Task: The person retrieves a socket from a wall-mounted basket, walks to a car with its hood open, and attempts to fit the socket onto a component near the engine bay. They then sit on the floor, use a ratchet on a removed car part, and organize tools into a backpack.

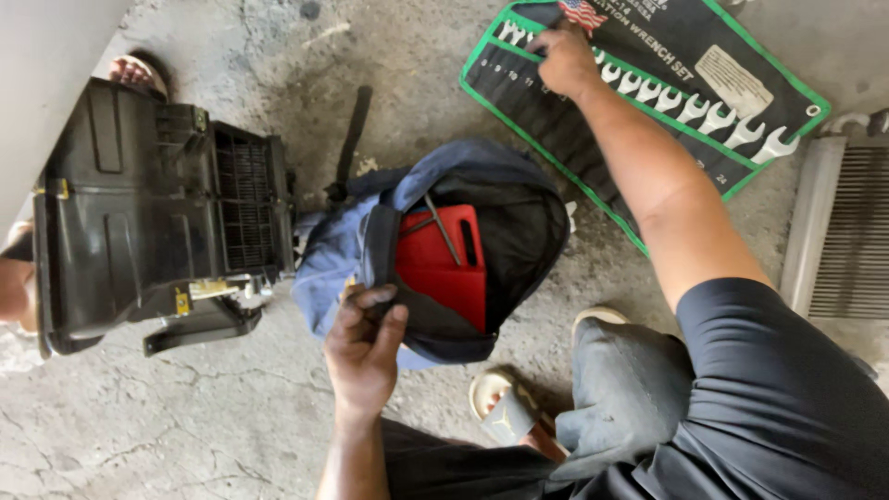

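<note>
Left hand (363, 344) gripped the near rim of the open blue backpack (347, 245), fingers curled over the edge and thumb pressed against the fabric, holding the mouth apart; the backpack lay on the concrete floor (185, 417) at centre, its long axis running roughly left to right, opening turned toward the right and slightly toward the person, black strap (353, 130) trailing away toward the top of the view; inside sat a red plastic case (444, 264), upright against the dark lining, with a thin metal rod (443, 227) lying slantwise across it. Right hand (565, 57) reached far forward, fingers bent down onto the wrench roll (648, 139), a black pouch with green trim lying diagonally, upper left to lower right; whether the fingers pinched a wrench could not be told; the row of combination wrenches (704, 106) pointed their open ends toward the top of the view. Black plastic blower housing (157, 213) sat just left of the backpack, touching it; finned radiator core (847, 231) at right edge; sandal (505, 407) near the knee.
</note>
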A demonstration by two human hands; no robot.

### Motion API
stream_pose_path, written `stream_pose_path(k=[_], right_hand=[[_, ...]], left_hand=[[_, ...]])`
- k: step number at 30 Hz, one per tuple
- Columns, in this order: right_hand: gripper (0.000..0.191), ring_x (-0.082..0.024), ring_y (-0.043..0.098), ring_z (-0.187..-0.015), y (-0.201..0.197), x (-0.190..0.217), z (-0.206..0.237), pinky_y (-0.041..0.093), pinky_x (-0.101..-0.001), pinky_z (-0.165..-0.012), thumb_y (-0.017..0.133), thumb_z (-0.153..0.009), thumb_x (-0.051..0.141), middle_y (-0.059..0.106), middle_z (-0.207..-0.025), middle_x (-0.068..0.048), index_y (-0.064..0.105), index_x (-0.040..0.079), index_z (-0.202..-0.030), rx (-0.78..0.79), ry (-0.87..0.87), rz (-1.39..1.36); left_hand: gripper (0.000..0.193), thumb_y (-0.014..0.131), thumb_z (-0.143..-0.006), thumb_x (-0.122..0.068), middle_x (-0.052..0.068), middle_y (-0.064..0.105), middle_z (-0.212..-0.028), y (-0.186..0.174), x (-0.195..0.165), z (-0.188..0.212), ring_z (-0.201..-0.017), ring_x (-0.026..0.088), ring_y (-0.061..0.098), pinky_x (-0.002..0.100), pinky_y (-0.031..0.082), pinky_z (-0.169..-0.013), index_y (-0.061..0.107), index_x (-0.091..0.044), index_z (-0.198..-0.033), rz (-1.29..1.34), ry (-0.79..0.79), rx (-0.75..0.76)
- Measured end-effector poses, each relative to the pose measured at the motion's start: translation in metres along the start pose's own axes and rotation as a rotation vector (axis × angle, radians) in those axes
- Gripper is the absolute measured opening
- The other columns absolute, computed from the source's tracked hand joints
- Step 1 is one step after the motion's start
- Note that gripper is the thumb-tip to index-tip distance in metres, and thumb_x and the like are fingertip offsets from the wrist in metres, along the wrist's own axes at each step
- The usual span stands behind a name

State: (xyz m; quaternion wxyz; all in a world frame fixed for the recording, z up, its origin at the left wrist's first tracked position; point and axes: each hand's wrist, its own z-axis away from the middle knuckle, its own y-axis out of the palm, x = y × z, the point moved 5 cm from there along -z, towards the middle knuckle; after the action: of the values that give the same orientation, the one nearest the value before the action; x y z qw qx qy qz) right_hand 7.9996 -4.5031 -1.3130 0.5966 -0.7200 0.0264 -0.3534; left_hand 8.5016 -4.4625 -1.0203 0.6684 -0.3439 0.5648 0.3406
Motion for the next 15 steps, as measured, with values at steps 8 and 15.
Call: stream_pose_path(k=[8, 15], right_hand=[[0.068, -0.047, 0.045, -0.133, 0.004, 0.028, -0.023, 0.036, -0.0574, -0.106, 0.069, -0.074, 0.002, 0.053, -0.14, -0.022, 0.055, 0.005, -0.141, -0.065, -0.035, 0.156], [0.035, -0.037, 0.065, -0.103, -0.013, -0.006, -0.061, 0.048, -0.0554, -0.087, 0.065, -0.09, 0.026, 0.071, -0.111, -0.02, 0.071, 0.007, -0.118, 0.06, -0.036, 0.395]], left_hand=[[0.019, 0.069, -0.094, 0.006, -0.001, 0.055, -0.105, 0.023, 0.007, -0.013, -0.075, 0.002, 0.054, 0.018, 0.045, -0.063, 0.067, 0.001, -0.113, -0.044, -0.076, 0.058], [0.021, 0.07, -0.094, 0.005, -0.002, 0.056, -0.104, 0.028, 0.016, -0.026, -0.079, 0.001, 0.05, 0.018, 0.043, -0.069, 0.067, 0.001, -0.114, -0.104, -0.064, 0.062]])
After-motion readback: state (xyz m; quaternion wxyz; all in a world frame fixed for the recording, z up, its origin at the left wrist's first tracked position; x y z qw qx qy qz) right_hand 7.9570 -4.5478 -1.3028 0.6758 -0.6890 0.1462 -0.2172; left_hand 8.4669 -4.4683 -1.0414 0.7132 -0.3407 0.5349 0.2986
